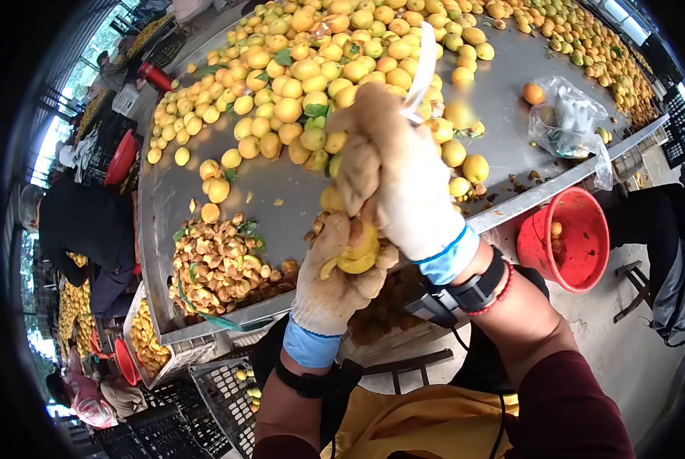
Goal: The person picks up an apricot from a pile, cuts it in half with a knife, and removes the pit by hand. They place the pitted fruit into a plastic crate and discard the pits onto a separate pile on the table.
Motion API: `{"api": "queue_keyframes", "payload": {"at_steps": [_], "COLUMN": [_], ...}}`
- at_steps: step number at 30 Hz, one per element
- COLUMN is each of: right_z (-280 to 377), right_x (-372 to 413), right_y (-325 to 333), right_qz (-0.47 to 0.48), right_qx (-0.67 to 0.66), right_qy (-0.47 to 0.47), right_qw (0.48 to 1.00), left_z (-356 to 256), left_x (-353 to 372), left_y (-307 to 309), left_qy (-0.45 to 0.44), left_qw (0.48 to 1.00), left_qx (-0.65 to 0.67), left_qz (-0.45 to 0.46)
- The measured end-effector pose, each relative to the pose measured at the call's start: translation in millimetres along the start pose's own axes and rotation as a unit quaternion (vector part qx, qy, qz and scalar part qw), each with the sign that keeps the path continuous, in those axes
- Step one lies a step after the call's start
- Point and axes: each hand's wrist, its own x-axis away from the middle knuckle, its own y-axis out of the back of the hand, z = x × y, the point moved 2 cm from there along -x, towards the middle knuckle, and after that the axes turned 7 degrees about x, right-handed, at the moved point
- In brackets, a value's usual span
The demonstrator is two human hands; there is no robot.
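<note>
My left hand (331, 279), in a soiled white work glove, is closed around a yellow apricot-like fruit (359, 256) whose flesh is cut open. Just above it, my gloved right hand (392, 172) is a fist around a slim, curved, pale knife-like tool (425, 69); most of its length points up and away from me. The lower fingers of this hand are close to the fruit, and whether they touch it is hidden. Beyond both hands a large heap of yellow fruit (304, 69) covers the metal table (273, 187). Left of my left hand lies a pile of brown stones and scraps (216, 264).
A clear plastic bag (568, 118) and an orange fruit (533, 93) lie on the table's right side. Below its edge stands a red bucket (564, 239). Black crates (224, 398) are at lower left. A person in dark clothes (86, 229) bends at left; someone's dark-clothed legs (648, 222) are at right.
</note>
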Motion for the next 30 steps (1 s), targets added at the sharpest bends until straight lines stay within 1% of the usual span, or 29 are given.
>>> {"api": "queue_keyframes", "payload": {"at_steps": [1,2,3,4,5,6,7,8,9,11,12,13,15,16,17,18,19,20,21,22,23,25,26,27,28,29,30], "right_z": [9,20,27,31,35,38,35,22,10,2,-13,-25,-26,-27,-29,-31,-35,-38,-40,-35,-34,-30,-10,-8,-7,-6,-8], "right_x": [-4,-12,-18,-17,-16,-10,-4,4,15,35,45,49,51,53,55,57,60,62,62,60,61,64,64,63,60,59,58], "right_y": [-1,4,10,15,17,16,18,18,19,10,10,11,12,11,9,9,12,16,19,15,17,26,21,25,30,34,37], "right_qz": [-0.011,-0.04,-0.067,-0.059,-0.049,-0.039,-0.011,-0.001,0.008,0.087,0.073,0.051,0.036,0.037,0.036,0.036,0.036,0.032,0.027,0.041,0.041,0.068,0.051,0.051,0.102,0.15,0.195], "right_qx": [-0.064,-0.094,-0.122,-0.007,0.106,0.173,0.232,0.262,0.292,0.327,0.307,0.315,0.198,0.199,0.149,0.099,0.099,0.08,0.061,0.008,0.008,0.0,0.081,0.081,0.214,0.343,0.464], "right_qy": [-0.027,-0.031,-0.034,-0.007,0.022,-0.039,-0.113,-0.14,-0.167,-0.272,-0.281,-0.29,-0.344,-0.343,-0.322,-0.3,-0.3,-0.288,-0.277,-0.288,-0.289,-0.31,-0.348,-0.348,-0.298,-0.242,-0.182], "right_qw": [0.998,0.994,0.99,0.998,0.993,0.983,0.966,0.955,0.942,0.901,0.906,0.902,0.917,0.917,0.934,0.948,0.948,0.954,0.959,0.957,0.956,0.948,0.933,0.933,0.924,0.895,0.845], "left_z": [-4,-16,-18,-21,-25,-26,-27,-29,-30,-34,-30,-29,-27,-23,-23,-25,-28,-32,-36,-38,-38,-38,-39,-39,-38,-37,-35], "left_x": [-2,1,1,1,2,3,4,5,4,5,5,7,11,11,14,16,18,18,19,19,18,17,18,17,17,17,16], "left_y": [7,-17,-18,-21,-23,-20,-18,-16,-15,-12,-7,-4,-3,0,1,1,-1,-1,-4,-7,-7,-9,-10,-12,-14,-14,-12], "left_qy": [0.079,0.043,0.012,-0.036,-0.082,-0.085,-0.131,-0.175,-0.175,-0.228,-0.257,-0.257,-0.296,-0.276,-0.277,-0.283,-0.289,-0.288,-0.328,-0.362,-0.362,-0.359,-0.358,-0.339,-0.319,-0.299,-0.297], "left_qw": [0.98,0.996,0.995,0.986,0.967,0.966,0.947,0.923,0.922,0.883,0.89,0.89,0.824,0.86,0.86,0.842,0.823,0.823,0.751,0.667,0.667,0.618,0.617,0.617,0.618,0.619,0.63], "left_qx": [0.182,0.068,-0.043,-0.123,-0.202,-0.204,-0.263,-0.321,-0.322,-0.376,-0.354,-0.354,-0.467,-0.414,-0.414,-0.444,-0.473,-0.473,-0.565,-0.648,-0.648,-0.7,-0.701,-0.71,-0.718,-0.726,-0.717], "left_qz": [0.036,-0.045,-0.086,-0.11,-0.134,-0.138,-0.131,-0.122,-0.124,-0.161,-0.127,-0.13,-0.122,-0.111,-0.111,-0.118,-0.125,-0.126,-0.091,-0.056,-0.057,-0.014,-0.016,-0.016,-0.015,-0.015,-0.01]}}
